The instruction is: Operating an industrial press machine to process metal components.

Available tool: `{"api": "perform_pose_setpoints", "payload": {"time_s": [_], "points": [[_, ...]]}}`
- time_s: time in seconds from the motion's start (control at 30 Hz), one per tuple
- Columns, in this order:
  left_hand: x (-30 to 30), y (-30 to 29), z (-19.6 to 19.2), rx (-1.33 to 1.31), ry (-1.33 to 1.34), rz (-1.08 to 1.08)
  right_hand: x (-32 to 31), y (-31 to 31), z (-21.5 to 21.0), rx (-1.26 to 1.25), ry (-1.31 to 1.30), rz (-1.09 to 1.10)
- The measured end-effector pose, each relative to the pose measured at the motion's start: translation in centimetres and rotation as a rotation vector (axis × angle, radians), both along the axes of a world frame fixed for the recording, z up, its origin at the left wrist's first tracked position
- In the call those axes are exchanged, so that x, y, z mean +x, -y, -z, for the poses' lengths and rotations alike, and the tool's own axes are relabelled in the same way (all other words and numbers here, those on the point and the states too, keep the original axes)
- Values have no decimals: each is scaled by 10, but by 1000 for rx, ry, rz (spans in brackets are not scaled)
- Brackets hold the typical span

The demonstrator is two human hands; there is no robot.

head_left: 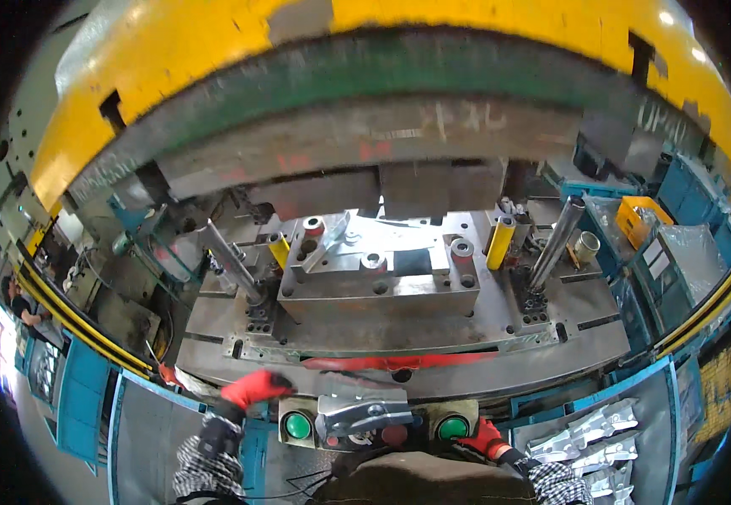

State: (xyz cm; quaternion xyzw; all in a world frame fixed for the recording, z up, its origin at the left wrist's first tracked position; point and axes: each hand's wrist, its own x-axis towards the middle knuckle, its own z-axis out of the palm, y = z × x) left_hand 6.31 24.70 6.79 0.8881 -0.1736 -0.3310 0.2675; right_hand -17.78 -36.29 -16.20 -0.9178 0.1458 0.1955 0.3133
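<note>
My right hand (488, 438), in a red glove, reaches to the right green button (452, 427) with its fingers stretched out, holding nothing. My left hand (256, 388), also red-gloved, hovers up and left of the left green button (297, 425), apart from it. Its dark fingertips are blurred, so their closing cannot be told. Between the two buttons, a formed sheet-metal part (365, 414) lies on the control box (309, 439). Farther off, a shiny metal piece (395, 236) rests on the lower die block (382, 296), under the raised upper die (365, 139).
Steel guide posts (557, 244) and yellow posts (501, 241) flank the die. A grey tray (658, 404) at the right holds several formed metal parts (593, 438). An orange crate (637, 220) stands at the far right. At the far left is another person (33, 313).
</note>
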Motion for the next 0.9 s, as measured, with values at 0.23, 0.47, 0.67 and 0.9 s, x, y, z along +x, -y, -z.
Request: {"api": "perform_pose_setpoints", "payload": {"time_s": [0.23,0.47,0.67,0.9], "points": [[161,249,-219,-364,604,408,-11,13,15,114,21,28],[318,359,-168,281,370,602,-111,33,49,931,251,599],[301,345,-174,-6,549,605,-164,72,35,807,197,643],[125,307,-231,-297,1310,445,-14,78,-97,800,224,330]]}}
